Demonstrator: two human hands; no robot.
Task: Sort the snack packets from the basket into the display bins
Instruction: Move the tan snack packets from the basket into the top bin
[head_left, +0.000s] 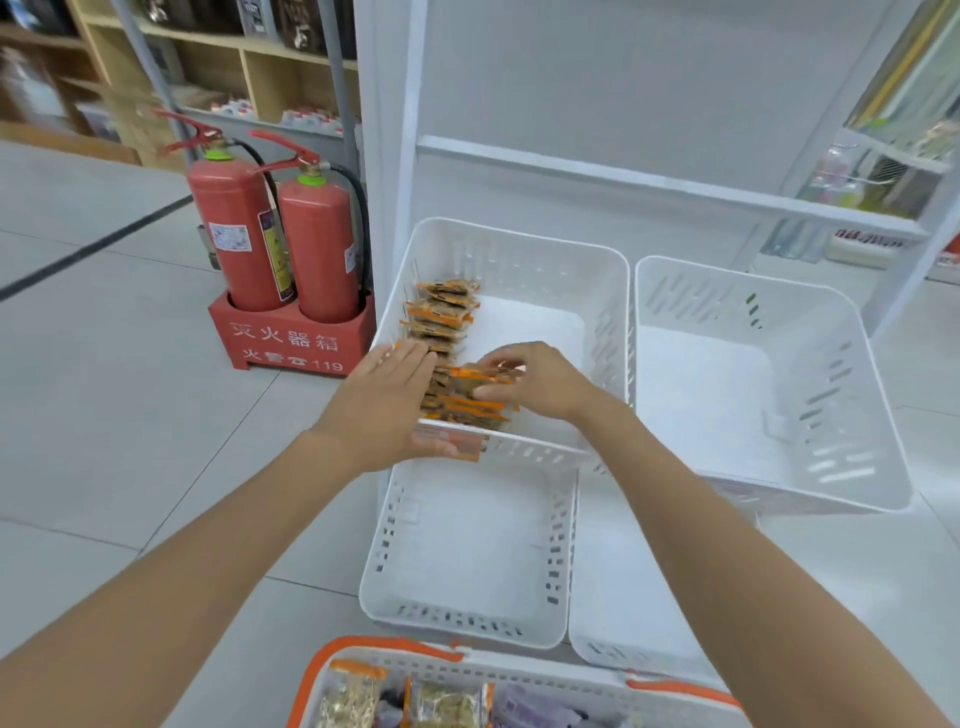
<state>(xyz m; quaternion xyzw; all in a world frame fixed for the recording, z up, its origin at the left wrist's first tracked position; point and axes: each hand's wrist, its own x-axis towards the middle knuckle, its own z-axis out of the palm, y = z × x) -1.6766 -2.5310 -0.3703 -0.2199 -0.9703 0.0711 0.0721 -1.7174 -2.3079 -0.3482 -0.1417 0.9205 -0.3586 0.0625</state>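
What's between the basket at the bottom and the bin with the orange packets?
Head view: one white lower bin lies between the basket and the upper bin holding the orange packets. No packets show inside it.

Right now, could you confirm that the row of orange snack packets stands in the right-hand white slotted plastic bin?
Not quite: the head view shows the row of orange snack packets standing in the upper left white slotted plastic bin; the right-hand bin holds nothing visible.
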